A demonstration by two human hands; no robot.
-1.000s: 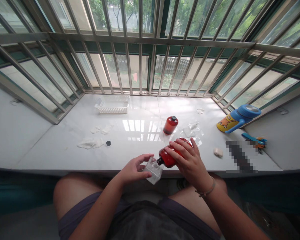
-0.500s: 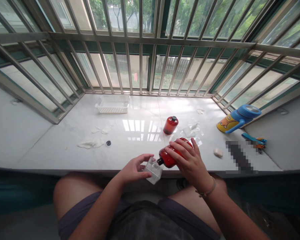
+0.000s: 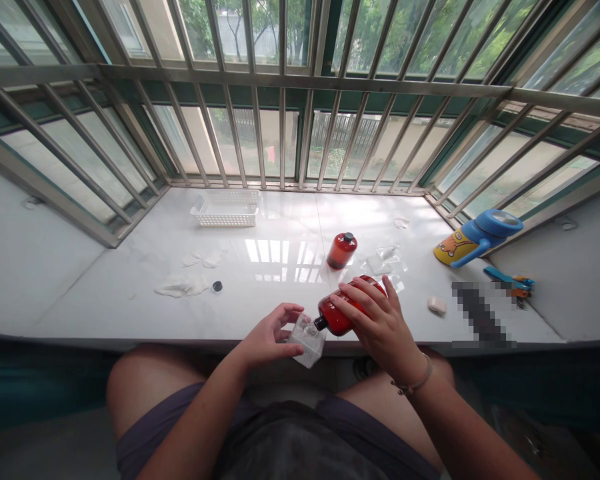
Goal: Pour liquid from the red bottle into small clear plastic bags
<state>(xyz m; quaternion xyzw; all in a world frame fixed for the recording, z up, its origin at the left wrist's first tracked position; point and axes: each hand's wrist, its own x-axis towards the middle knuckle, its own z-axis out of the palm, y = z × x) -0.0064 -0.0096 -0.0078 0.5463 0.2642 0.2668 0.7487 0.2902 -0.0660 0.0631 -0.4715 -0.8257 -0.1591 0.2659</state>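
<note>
Gripping a tilted red bottle [image 3: 336, 316], the right hand [image 3: 377, 320] has its fingers wrapped over the body, with the black threaded neck pointing down and left at the top of a small clear container [image 3: 310, 347]. That container sits tilted in the left hand [image 3: 267, 339], thumb and fingers clamped on its near-left side, at the front edge of the white counter [image 3: 275, 313]. The neck is right at the container's opening; whether liquid is running, or how much lies inside, is too small to tell. The red bottle's tinted wall likewise hides its level. Behind it stands a second red bottle [image 3: 341, 253], upright with a dark cap on, its lower part darker than the rest. A loose black cap [image 3: 217, 287] lies beside crumpled white material [image 3: 180, 287] to the left. Farther back is a white perforated basket [image 3: 226, 219]; at the right, a blue-and-yellow flask [image 3: 475, 235] leans with its lid on, contents hidden.
</note>
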